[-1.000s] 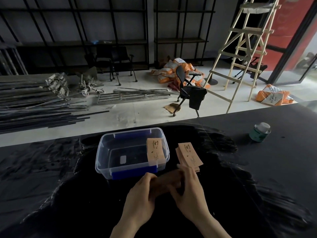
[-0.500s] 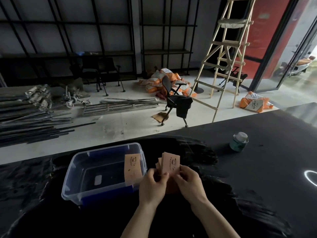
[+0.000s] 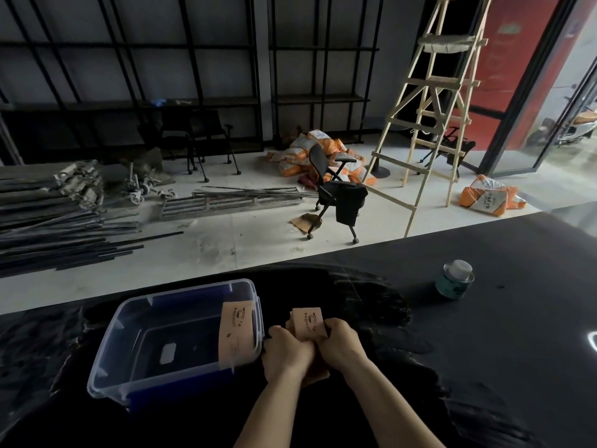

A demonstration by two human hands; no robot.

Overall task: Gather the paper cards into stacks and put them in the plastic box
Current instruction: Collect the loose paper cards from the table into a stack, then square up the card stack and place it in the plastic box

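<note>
A clear plastic box [image 3: 106, 360] with blue handles sits on the black table, left of my hands. One tan paper card [image 3: 235, 334] leans upright against its right inner wall. Just right of the box, my left hand [image 3: 286, 352] and my right hand [image 3: 340, 342] together grip a stack of tan cards [image 3: 308, 321], held upright on edge with the printed face toward me. A few more cards [image 3: 318, 375] lie under my hands, mostly hidden.
A small green tin with a white lid [image 3: 454, 281] stands on the table at the right. The table's far edge runs just behind the box. Beyond it are an office chair [image 3: 336, 192], a wooden ladder [image 3: 429, 118] and metal bars on the floor.
Both hands lifted the cards off the table and stood them up on edge as one stack beside the box. The camera view shifted, so the box sits further left.
</note>
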